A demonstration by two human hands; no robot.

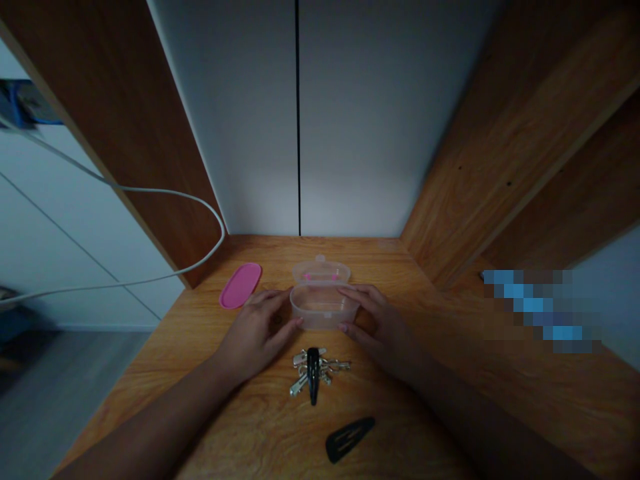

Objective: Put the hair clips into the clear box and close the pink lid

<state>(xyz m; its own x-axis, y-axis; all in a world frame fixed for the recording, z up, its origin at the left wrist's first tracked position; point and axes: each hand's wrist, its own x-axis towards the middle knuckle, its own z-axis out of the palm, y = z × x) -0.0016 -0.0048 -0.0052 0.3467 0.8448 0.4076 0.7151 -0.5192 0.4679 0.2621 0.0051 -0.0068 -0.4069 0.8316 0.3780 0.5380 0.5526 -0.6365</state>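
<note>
A translucent plastic box [313, 321] with rounded ends sits on the wooden surface, its hinged lid [321, 267] tipped back. Nothing shows inside the box. My left hand [257, 327] grips its left end between thumb and fingers. At the opposite end, my right hand [377, 327] has its thumb at the front wall and its fingers over the rim. Just in front lies a small pile of silver metal hair clips [299, 385], topped by a glossy black snap hair clip [313, 377]. Closer to me rests another black snap clip [350, 439].
A pink oval lid [241, 285] lies beyond my left hand. A white cable [165, 191] loops in from the left. Wooden panels [480, 167] and a pale back panel [350, 133] enclose the surface. At the right is a pixelated blue patch [543, 310].
</note>
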